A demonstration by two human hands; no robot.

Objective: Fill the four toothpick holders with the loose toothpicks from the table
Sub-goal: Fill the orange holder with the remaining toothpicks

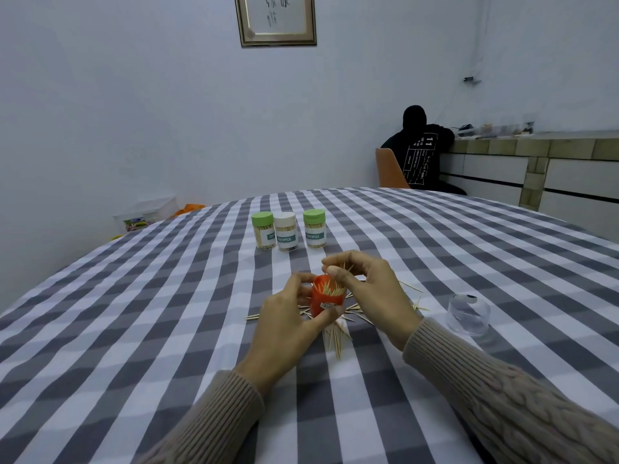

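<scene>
The lower body of the open orange plastic toothpick holder [326, 299] is covered by the left hand [290, 321]. Loose wooden toothpicks [336, 339] behind that holder are partly hidden, so their number cannot be told. The green-lidded clear holder [264, 230] farthest left beyond it has its label partly blocked.

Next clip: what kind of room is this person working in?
Probably a home dining room or kitchen corner: a table under a grey-and-white checked tablecloth, a framed calligraphy picture on the plain wall, and a tiled counter where another person sits on an orange chair.
</scene>
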